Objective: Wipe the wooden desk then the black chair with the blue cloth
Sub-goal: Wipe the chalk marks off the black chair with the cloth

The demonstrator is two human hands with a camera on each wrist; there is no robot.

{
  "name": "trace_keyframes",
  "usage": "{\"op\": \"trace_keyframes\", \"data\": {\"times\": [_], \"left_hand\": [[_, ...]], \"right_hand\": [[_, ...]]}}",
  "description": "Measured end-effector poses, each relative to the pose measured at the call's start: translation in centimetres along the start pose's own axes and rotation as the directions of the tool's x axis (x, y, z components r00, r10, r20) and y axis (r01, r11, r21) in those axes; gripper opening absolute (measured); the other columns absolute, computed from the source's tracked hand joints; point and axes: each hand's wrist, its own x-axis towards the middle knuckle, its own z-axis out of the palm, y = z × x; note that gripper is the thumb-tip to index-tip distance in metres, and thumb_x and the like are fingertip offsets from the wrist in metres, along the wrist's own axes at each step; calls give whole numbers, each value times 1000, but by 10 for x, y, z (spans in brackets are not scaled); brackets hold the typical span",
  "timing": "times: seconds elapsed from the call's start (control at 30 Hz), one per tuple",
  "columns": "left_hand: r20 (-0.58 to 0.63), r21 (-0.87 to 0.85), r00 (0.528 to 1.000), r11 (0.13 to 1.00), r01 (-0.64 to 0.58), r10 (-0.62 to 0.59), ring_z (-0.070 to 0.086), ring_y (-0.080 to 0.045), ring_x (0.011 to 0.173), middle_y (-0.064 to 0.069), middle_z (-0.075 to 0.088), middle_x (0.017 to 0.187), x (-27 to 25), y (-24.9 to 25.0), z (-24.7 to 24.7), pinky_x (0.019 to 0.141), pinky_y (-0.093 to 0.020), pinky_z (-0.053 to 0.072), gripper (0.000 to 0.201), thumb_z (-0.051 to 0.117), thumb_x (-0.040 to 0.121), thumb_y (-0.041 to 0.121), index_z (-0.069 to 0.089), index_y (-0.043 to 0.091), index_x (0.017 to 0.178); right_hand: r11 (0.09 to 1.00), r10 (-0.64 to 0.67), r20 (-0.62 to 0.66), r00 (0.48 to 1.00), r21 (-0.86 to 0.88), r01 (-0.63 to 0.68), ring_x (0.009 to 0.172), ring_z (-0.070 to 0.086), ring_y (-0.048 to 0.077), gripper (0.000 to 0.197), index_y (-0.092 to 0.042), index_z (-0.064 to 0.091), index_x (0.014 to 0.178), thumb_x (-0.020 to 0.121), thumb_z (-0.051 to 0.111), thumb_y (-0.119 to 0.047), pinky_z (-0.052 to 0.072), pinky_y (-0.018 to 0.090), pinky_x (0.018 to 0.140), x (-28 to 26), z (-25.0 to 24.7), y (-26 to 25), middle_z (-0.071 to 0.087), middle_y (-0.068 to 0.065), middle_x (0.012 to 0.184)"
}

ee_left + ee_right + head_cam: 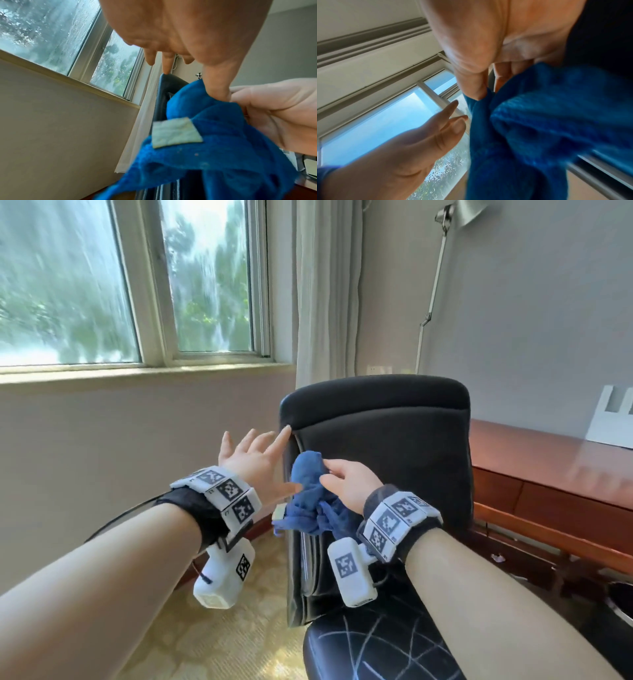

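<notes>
- Between the two hands, the blue cloth (313, 498) hangs bunched, pinched by the right hand (347, 482).
- The left hand (255, 462) is spread, fingertip touching the black chair (387, 440).
- Beyond the right hand stands the wooden desk (534, 460); beyond the left, the window (137, 282).

1. Looks like a study or home-office corner of a furnished room, possibly a hotel room.
2. Shown by a long polished reddish-brown wooden desk (534, 460) with flat drawer fronts, set against a plain grey wall.
3. Drawn up beside it, a black padded high-backed office chair (380, 440).
4. Lit by a silver metal floor lamp (442, 268) on a thin jointed pole.
5. Softened by a sheer white curtain (325, 289) beside a white-framed sliding window (144, 282) facing green trees.
6. Floored with pale yellow patterned carpet (219, 638).
</notes>
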Motion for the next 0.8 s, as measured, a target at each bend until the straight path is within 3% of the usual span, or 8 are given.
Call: {"op": "trace_keyframes", "data": {"times": [0.17, 0.27, 0.33, 0.4, 0.53, 0.67, 0.73, 0.8], "left_hand": [[33, -62, 997, 996, -60, 63, 17, -18, 143, 5, 28, 151, 9, -8, 2, 115, -51, -4, 87, 49, 86, 61, 0, 29, 150], [63, -146, 996, 988, -55, 65, 46, -19, 124, 4, 50, 130, 17, -12, 4, 115, -47, 11, 56, 51, 89, 53, 36, 21, 132], [63, -164, 994, 984, -75, 86, 53, -22, 106, -1, 56, 116, 21, -15, 5, 98, -37, 34, 43, 53, 90, 48, 45, 13, 115], [68, -155, 989, 980, -123, 135, 53, -24, 100, -6, 55, 113, 26, -17, 5, 81, -31, 38, 41, 53, 92, 42, 46, 8, 112], [17, -190, 981, 964, -185, 191, 51, -26, 102, -7, 52, 113, 36, -20, -4, 75, -28, 34, 36, 53, 94, 34, 47, 4, 113], [-44, -202, 976, 954, -219, 215, 46, -19, 91, 1, 43, 99, 40, -22, -17, 71, -25, 30, 31, 54, 94, 32, 48, 6, 110], [-61, -193, 971, 952, -238, 231, 43, -17, 87, 3, 42, 96, 41, -24, -23, 70, -25, 30, 30, 54, 93, 34, 48, 8, 107], [-70, -168, 969, 954, -247, 238, 42, -16, 84, 3, 43, 94, 39, -26, -26, 69, -26, 30, 27, 53, 93, 36, 44, 12, 100]], "right_hand": [[995, -95, 64, 993, 23, 94, 97, 56, 7, 35, -13, 55, 126, 93, 47, -5, 39, 0, 68, 17, 15, -10, 61, -5, 104], [992, -70, 44, 997, 110, 65, 105, 59, 14, 33, -15, 51, 124, 93, 52, -6, 48, 15, 80, 24, 18, -9, 63, 2, 111], [991, -56, 36, 998, 123, 52, 102, 62, 17, 29, -18, 50, 119, 92, 54, -8, 51, 26, 84, 27, 18, -6, 66, 5, 110], [992, -45, 36, 998, 122, 40, 100, 62, 18, 27, -16, 51, 117, 91, 55, -8, 51, 30, 86, 30, 18, -2, 66, 4, 109], [991, -28, 60, 998, 131, 20, 110, 55, 14, 33, -13, 51, 123, 91, 53, -5, 44, 30, 96, 33, 12, 5, 59, 8, 123], [998, -13, 183, 983, 70, 1, 128, 41, 14, 58, -24, 33, 140, 90, 61, -21, 31, 28, 107, 35, 8, 10, 48, 1, 137], [991, -38, 219, 975, 134, 8, 121, 47, 9, 58, -27, 31, 139, 90, 61, -24, 35, 25, 105, 34, 13, 8, 54, -3, 129], [979, -55, 247, 968, 202, 4, 103, 56, 0, 51, -29, 33, 133, 90, 60, -22, 45, 15, 90, 33, 20, 3, 59, -8, 112]]}}
